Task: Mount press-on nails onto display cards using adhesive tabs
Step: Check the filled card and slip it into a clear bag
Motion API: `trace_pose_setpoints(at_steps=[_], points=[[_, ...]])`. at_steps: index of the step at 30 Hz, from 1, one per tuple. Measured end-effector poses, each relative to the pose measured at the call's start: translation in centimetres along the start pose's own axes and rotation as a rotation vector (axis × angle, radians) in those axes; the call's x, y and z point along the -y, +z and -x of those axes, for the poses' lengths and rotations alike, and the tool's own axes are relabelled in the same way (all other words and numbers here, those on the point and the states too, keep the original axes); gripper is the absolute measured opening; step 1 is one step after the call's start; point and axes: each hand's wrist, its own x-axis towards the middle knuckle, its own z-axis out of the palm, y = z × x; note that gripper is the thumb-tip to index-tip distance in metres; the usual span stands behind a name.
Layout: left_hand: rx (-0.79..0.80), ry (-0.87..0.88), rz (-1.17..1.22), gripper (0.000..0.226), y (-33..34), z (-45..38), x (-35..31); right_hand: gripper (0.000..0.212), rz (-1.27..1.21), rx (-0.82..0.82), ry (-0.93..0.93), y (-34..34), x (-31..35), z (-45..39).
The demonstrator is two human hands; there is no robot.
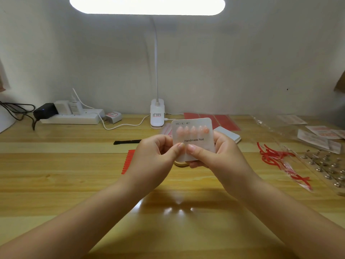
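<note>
A white display card (194, 134) printed "Handmade Nail" is held upright above the wooden desk, carrying a row of several pale pink press-on nails (192, 130) near its top. My left hand (155, 156) pinches the card's lower left part, thumb on its front. My right hand (214, 156) grips its lower right part, thumb on the front and fingers behind. A strip of red nail tips (127, 161) lies on the desk, partly hidden behind my left hand. Red adhesive sheets (220, 118) lie flat behind the card.
A clip lamp (157, 114) stands at the back centre, a power strip (71, 116) at back left. A black tool (127, 142) lies left of the card, a white card stack (230, 134) to its right. Red strips (276, 157), metal studs (324, 165) and plastic packets (317, 135) fill the right side.
</note>
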Motion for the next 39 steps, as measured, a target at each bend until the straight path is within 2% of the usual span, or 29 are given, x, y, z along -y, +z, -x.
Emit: trace_pose_setpoints(at_steps=[10,15,16,18,20,21,22,24,27,30,33,36,39], points=[[-0.003,-0.025,-0.031,0.018,0.3,0.1,0.4,0.021,0.112,-0.087,-0.058,0.3,-1.0,0.0],[0.009,-0.066,-0.025,0.011,0.1,0.0,0.4,0.019,0.085,0.038,0.074,-0.6,-0.7,-0.8],[0.019,-0.085,-0.025,0.008,0.0,-0.1,0.3,0.021,0.082,0.065,0.095,-0.8,-0.6,-1.0],[0.019,-0.128,-0.026,0.016,0.0,-0.1,0.2,0.046,0.149,0.039,0.108,-1.3,-0.6,-1.4],[0.021,-0.122,-0.068,0.037,0.2,0.2,0.2,0.067,0.347,-0.113,0.060,-2.1,-1.0,-1.8],[0.038,-0.094,-0.108,0.043,0.4,0.5,0.2,0.071,0.436,-0.194,0.021,-2.6,-1.3,-2.0],[0.069,-0.060,-0.151,0.044,0.6,0.8,0.2,0.069,0.501,-0.256,-0.025,-3.0,-1.7,-2.1],[0.140,-0.021,-0.228,0.032,1.1,1.5,0.3,0.053,0.623,-0.321,-0.128,-4.0,-2.5,-2.2],[0.186,0.002,-0.409,0.016,1.6,2.0,0.8,0.034,0.833,-0.335,-0.146,-5.0,-3.9,-2.4],[0.196,0.107,-0.619,0.017,1.6,2.2,1.3,0.031,0.970,-0.240,-0.062,-5.3,-4.9,-2.6],[0.183,0.294,-0.851,0.022,1.5,2.3,1.8,0.023,1.048,-0.112,-0.012,-5.2,-5.3,-2.8],[0.150,0.372,-0.870,0.023,1.6,2.2,2.0,0.013,1.089,-0.127,-0.042,-5.0,-5.4,-2.9],[0.065,0.343,-0.837,0.021,1.7,1.9,2.3,0.014,1.112,-0.135,-0.075,-5.0,-5.5,-3.0]])
